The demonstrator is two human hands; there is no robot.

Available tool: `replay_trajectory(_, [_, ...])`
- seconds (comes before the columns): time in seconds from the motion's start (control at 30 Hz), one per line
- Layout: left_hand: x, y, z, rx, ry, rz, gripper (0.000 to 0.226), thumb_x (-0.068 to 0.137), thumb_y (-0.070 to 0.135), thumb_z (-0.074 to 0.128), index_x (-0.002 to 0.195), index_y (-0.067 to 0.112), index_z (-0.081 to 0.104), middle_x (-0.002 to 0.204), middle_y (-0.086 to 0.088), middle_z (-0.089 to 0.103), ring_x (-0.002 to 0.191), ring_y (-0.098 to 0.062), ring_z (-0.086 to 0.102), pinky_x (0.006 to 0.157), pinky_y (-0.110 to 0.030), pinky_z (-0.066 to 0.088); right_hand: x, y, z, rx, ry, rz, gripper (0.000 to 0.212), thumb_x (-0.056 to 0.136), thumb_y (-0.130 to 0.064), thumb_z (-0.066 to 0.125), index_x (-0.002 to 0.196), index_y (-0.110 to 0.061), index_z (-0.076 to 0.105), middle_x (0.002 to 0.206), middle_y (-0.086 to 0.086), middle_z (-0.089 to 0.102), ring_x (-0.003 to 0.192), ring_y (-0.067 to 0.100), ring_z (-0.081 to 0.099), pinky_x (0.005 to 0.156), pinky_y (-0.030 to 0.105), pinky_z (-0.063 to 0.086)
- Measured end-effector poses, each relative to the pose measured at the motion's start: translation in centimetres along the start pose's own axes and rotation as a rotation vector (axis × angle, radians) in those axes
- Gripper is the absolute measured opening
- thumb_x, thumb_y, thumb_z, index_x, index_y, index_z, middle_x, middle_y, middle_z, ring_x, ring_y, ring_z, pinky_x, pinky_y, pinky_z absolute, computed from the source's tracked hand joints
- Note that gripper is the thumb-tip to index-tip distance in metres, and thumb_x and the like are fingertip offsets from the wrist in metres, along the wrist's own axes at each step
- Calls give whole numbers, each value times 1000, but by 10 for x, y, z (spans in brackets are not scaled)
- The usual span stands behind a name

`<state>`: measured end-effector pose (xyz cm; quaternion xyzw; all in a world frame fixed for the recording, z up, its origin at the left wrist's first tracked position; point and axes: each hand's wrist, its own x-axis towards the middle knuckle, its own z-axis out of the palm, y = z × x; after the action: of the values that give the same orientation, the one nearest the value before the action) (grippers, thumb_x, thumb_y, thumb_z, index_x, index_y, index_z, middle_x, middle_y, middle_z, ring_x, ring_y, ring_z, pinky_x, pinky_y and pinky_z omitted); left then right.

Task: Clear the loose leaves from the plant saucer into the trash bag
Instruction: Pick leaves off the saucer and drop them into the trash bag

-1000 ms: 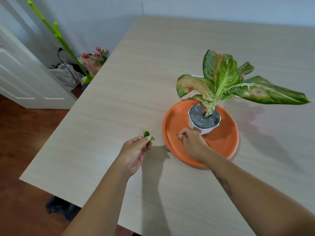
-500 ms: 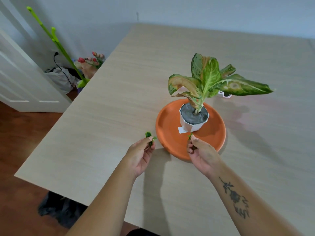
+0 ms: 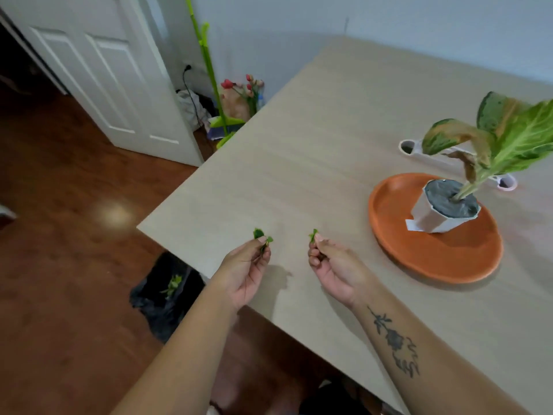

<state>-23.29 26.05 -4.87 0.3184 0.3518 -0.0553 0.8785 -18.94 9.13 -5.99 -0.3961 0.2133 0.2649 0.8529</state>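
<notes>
An orange plant saucer sits on the table at the right, with a white pot and a leafy plant in it. My left hand pinches a small bunch of green leaf pieces over the table's near-left corner. My right hand holds a small green leaf piece between thumb and fingers, left of the saucer. A black trash bag stands on the floor below the table corner, with green leaves inside.
The light wood table ends just left of my hands. A white holder lies behind the plant. A white door, a green broom and red flowers stand at the back left on the brown wood floor.
My right hand has left the saucer with a leaf piece and moved left. My view has swung left, so the trash bag on the floor shows more fully.
</notes>
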Motion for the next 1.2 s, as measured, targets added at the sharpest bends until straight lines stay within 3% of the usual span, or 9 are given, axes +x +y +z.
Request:
replay_trajectory(0.37, [-62, 155, -233, -206, 212, 202, 8, 90, -3, 61, 83, -1, 65, 67, -6, 64, 58, -9, 64, 60, -15, 57, 18, 207, 214, -145, -169, 228, 12, 97, -4, 48, 91, -4, 58, 70, 3, 46, 53, 7, 44, 42, 15, 39])
replay_trajectory(0.57, [-64, 202, -310, -253, 338, 219, 4, 89, -4, 61, 91, -5, 64, 79, -11, 63, 67, -11, 63, 62, -16, 58, 27, 266, 284, -234, -193, 304, 10, 97, -4, 49, 91, -3, 56, 72, 4, 45, 59, 9, 41, 44, 16, 39])
replay_trajectory(0.93, [8, 195, -369, -328, 475, 96, 3, 89, -1, 63, 91, -3, 65, 78, -9, 61, 70, -12, 60, 60, -16, 57, 134, 321, 289, -433, -47, 384, 16, 99, -5, 46, 86, -5, 56, 70, 4, 43, 60, 10, 40, 43, 14, 40])
replay_trajectory(1.2, [161, 147, -431, -234, 598, 51, 9, 92, 2, 61, 99, -3, 61, 87, -9, 63, 78, -13, 61, 58, -14, 56, 280, 411, 231, -744, 39, 403, 12, 97, -7, 51, 85, -7, 55, 70, 2, 45, 58, 9, 41, 49, 18, 39])
